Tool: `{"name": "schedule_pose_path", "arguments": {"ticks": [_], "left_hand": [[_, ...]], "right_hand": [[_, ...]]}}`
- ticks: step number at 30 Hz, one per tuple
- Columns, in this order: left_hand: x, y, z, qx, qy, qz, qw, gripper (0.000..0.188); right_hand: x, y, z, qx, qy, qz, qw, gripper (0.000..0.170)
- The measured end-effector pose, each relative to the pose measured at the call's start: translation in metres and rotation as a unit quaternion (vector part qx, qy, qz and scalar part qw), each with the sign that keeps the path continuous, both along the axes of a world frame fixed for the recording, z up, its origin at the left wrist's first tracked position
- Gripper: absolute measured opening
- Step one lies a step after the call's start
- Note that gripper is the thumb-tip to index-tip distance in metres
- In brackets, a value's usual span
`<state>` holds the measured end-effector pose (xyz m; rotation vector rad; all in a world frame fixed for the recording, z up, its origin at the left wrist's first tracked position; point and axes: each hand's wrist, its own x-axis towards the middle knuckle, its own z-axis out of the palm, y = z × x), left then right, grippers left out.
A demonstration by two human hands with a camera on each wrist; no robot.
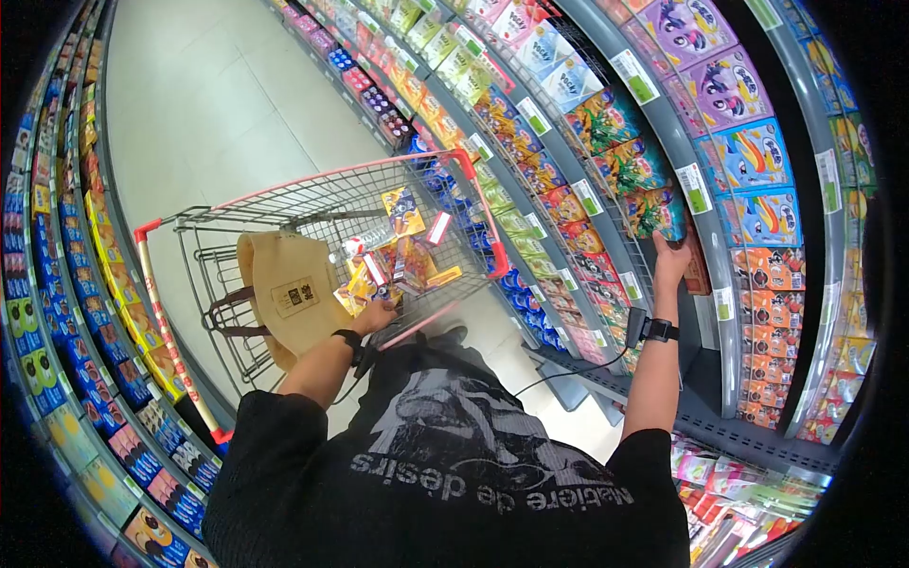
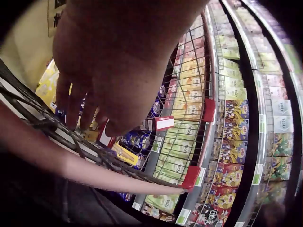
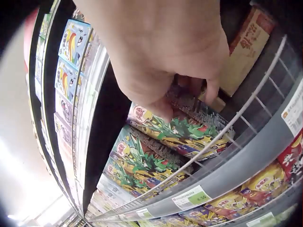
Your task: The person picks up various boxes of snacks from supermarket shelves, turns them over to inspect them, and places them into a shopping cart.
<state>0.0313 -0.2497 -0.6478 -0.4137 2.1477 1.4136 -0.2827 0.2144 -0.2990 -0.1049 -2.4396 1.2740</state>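
a grey wire shopping cart with red plastic corners (image 1: 327, 176) stood in the aisle, a beige tote bag with brown handles (image 1: 263, 268) inside it near the red-and-white push bar (image 1: 156, 312). a clear plastic bottle (image 1: 374, 239) lay among small yellow, red and white packages (image 1: 413, 262). on the right, grey shelves (image 1: 606, 222) carried rows of colourful snack boxes, and a low white wire guard (image 3: 258, 101) ran along one shelf's front edge. a tan-and-red carton (image 3: 247, 52) stood beyond the right hand.

the left forearm reached down over the cart's side; the right arm stretched out to the shelf, palm downward.

the left hand (image 1: 381, 316) was at the packages, its fingers bent down; whether it held one could not be told. the right hand (image 1: 670, 259) held a green illustrated snack package (image 3: 182, 130) between thumb and fingers, narrowly spread, at the end of its shelf row.
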Motion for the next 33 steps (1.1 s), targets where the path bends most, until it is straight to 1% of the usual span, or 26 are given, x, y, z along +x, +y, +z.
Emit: {"name": "schedule_pose_path", "arguments": {"ticks": [2, 3, 6, 7, 8, 9, 10, 12, 13, 14, 15, 16, 17, 18, 19, 20, 21, 22, 24, 25, 26, 28, 30, 31, 33], "left_hand": [[0.005, -0.006, 0.007, 0.024, -0.004, -0.007, 1.0, 0.035], [0.006, -0.01, 0.009, 0.026, -0.014, -0.005, 1.0, 0.035], [0.009, -0.018, 0.01, 0.029, -0.048, -0.014, 0.998, 0.035], [0.006, -0.021, 0.004, 0.027, -0.061, -0.023, 0.998, 0.036], [0.004, -0.024, -0.009, 0.026, -0.072, -0.032, 0.997, 0.037], [0.005, -0.023, -0.022, -0.005, -0.029, -0.015, 0.999, 0.044], [0.003, -0.022, -0.016, -0.003, -0.026, -0.014, 1.0, 0.044], [-0.005, -0.02, 0.002, -0.001, -0.019, -0.014, 1.0, 0.045], [-0.007, -0.016, 0.006, 0.029, -0.019, 0.011, 0.999, 0.045], [-0.011, -0.013, 0.011, 0.024, -0.021, 0.0, 0.999, 0.046], [-0.013, -0.007, 0.016, 0.019, -0.023, -0.013, 0.999, 0.046], [-0.019, 0.001, 0.033, 0.012, -0.025, -0.027, 0.999, 0.047], [-0.026, 0.012, 0.072, -0.026, -0.027, -0.056, 0.998, 0.047], [-0.03, 0.022, 0.07, -0.018, 0.029, -0.054, 0.998, 0.046], [-0.03, 0.033, 0.062, -0.008, 0.084, -0.054, 0.995, 0.046], [-0.032, 0.046, 0.059, 0.005, 0.139, -0.054, 0.989, 0.045], [-0.048, 0.062, 0.138, 0.023, -0.01, -0.076, 0.997, 0.041], [-0.052, 0.076, 0.144, 0.038, 0.045, -0.082, 0.995, 0.04], [-0.057, 0.101, 0.153, 0.07, 0.152, -0.096, 0.981, 0.039], [-0.058, 0.119, 0.149, 0.054, 0.126, -0.055, 0.989, 0.043], [-0.062, 0.137, 0.169, 0.057, 0.166, -0.113, 0.978, 0.047], [-0.067, 0.172, 0.215, 0.065, 0.24, -0.226, 0.942, 0.054], [-0.064, 0.211, 0.267, 0.076, 0.259, -0.297, 0.916, 0.055], [-0.06, 0.228, 0.285, 0.083, 0.264, -0.333, 0.901, 0.056], [-0.054, 0.258, 0.298, 0.057, 0.264, -0.344, 0.899, 0.055]], "right_hand": [[0.003, 0.0, -0.002, -0.106, -0.101, -0.02, 0.989, 0.058], [0.005, 0.001, -0.004, -0.119, -0.113, -0.039, 0.986, 0.049], [0.016, -0.001, -0.015, -0.136, -0.072, -0.051, 0.987, 0.042], [0.023, -0.011, -0.011, -0.158, -0.021, -0.04, 0.986, 0.039], [0.028, -0.012, -0.01, -0.084, -0.005, -0.043, 0.996, 0.041], [0.035, -0.01, -0.009, -0.01, 0.009, -0.047, 0.999, 0.043], [0.042, -0.007, -0.008, 0.065, 0.023, -0.053, 0.996, 0.044], [0.061, -0.012, -0.004, 0.052, 0.051, -0.037, 0.997, 0.044], [0.071, -0.015, -0.002, 0.046, 0.065, -0.029, 0.996, 0.043], [0.079, -0.011, -0.002, 0.038, 0.077, -0.021, 0.996, 0.043], [0.085, 0.001, -0.007, 0.107, 0.093, -0.03, 0.989, 0.04], [0.094, 0.004, -0.005, 0.084, 0.082, -0.02, 0.993, 0.041], [0.108, 0.001, 0.002, 0.061, 0.071, -0.01, 0.996, 0.041], [0.124, -0.003, 0.008, 0.037, 0.061, -0.003, 0.997, 0.042], [0.141, -0.005, 0.014, 0.036, 0.07, 0.029, 0.996, 0.043], [0.157, 0.001, 0.006, 0.039, 0.037, 0.027, 0.998, 0.044], [0.173, 0.01, -0.005, 0.042, 0.004, 0.026, 0.999, 0.044], [0.191, 0.017, -0.016, 0.044, -0.029, 0.026, 0.998, 0.044], [0.233, 0.016, -0.035, 0.013, -0.035, 0.064, 0.997, 0.044], [0.25, 0.02, -0.047, -0.037, -0.082, 0.093, 0.992, 0.045], [0.266, 0.024, -0.056, -0.087, -0.128, 0.123, 0.98, 0.045], [0.298, 0.03, -0.065, -0.119, -0.158, 0.143, 0.97, 0.045], [0.318, 0.033, -0.067, -0.146, -0.167, 0.148, 0.964, 0.046], [0.328, 0.036, -0.063, -0.158, -0.163, 0.141, 0.964, 0.046], [0.347, 0.05, -0.07, -0.193, -0.164, 0.129, 0.959, 0.046]]}}
